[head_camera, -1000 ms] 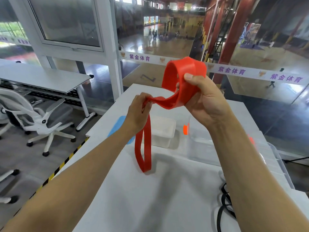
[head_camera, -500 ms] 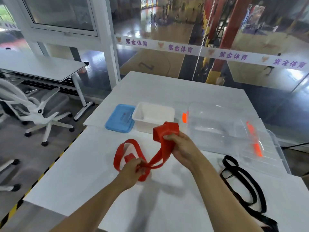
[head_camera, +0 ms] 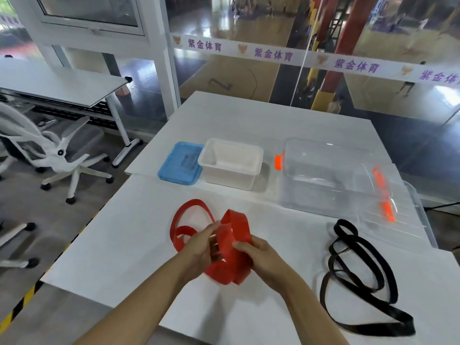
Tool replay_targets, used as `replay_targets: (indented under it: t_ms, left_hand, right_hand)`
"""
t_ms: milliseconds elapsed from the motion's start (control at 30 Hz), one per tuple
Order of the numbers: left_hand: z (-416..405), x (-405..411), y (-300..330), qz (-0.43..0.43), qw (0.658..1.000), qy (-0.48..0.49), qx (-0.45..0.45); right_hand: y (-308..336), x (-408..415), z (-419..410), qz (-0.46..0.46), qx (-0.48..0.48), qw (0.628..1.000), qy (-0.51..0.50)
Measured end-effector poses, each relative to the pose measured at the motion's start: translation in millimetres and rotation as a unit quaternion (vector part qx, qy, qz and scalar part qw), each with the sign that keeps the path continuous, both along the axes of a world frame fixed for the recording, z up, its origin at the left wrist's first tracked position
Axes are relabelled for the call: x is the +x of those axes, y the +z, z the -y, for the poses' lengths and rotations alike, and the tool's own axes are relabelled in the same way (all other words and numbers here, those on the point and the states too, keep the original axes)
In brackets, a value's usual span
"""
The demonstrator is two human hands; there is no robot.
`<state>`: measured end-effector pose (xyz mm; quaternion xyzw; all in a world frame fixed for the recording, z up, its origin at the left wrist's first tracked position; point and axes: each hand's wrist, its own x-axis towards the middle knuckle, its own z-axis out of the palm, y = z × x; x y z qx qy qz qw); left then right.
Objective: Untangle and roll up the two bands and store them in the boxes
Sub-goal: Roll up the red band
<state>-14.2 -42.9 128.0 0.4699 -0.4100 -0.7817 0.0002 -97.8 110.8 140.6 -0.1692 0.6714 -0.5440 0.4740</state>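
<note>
A red band (head_camera: pixel 234 245) is gripped low over a white surface (head_camera: pixel 124 245) by both hands, just short of its near edge. The left hand (head_camera: pixel 201 247) is curled around the band's coiled part, fingers threaded through the loops, while the right hand (head_camera: pixel 261 257) is closed on the same coil from 3 o'clock, thumb laid across the top. A loose loop of the red band is seen trailing toward 10 o'clock onto the surface. A black band (head_camera: pixel 358 277) is left lying in tangled loops at 3 o'clock, well apart from the hands, its tail stretched toward the near right edge. At 12 o'clock a white box (head_camera: pixel 231 165) is set open, with a blue lid (head_camera: pixel 180 164) touching its left side. A clear box (head_camera: pixel 323 175) is placed at 1 o'clock, with its clear lid (head_camera: pixel 398 207) lying against its right side near the right edge. Open room is left between the hands and the boxes, and along the surface's left edge.
</note>
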Motion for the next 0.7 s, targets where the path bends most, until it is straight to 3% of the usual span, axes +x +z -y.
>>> replay_targets:
  t_ms: [133,233,333,400,500,567,700]
  left_hand:
    - [3.9,0.2,8.8,-0.060,0.996,0.023,-0.058]
    - [2.4,2.9,23.7,-0.074,0.993,-0.014,-0.094]
    - [0.3,5.7,35.8,-0.057,0.977,-0.046,-0.199]
    - [1.3,8.7,43.9,-0.031,0.947,-0.049,-0.315]
    - [9.8,15.8,54.8,0.013,0.876,0.008,-0.482]
    - [16.4,18.2,63.1,-0.012,0.869,0.052,-0.493]
    - [13.9,7.0,81.4,-0.100,0.922,0.036,-0.373]
  right_hand:
    - [-9.3,5.2,-5.4,0.004,0.064,0.997,-0.037]
    - [-6.5,3.7,-8.4,-0.075,0.019,0.995,-0.061]
    - [-3.0,-4.5,-7.4,-0.147,0.003,0.979,-0.143]
    - [-1.0,-11.5,-8.8,-0.174,-0.008,0.965,-0.196]
    - [10.8,-24.2,-17.2,-0.184,-0.043,0.951,-0.246]
    - [26.0,-30.9,-22.7,-0.187,-0.072,0.949,-0.242]
    - [48.7,-26.3,-15.3,-0.214,-0.074,0.965,-0.131]
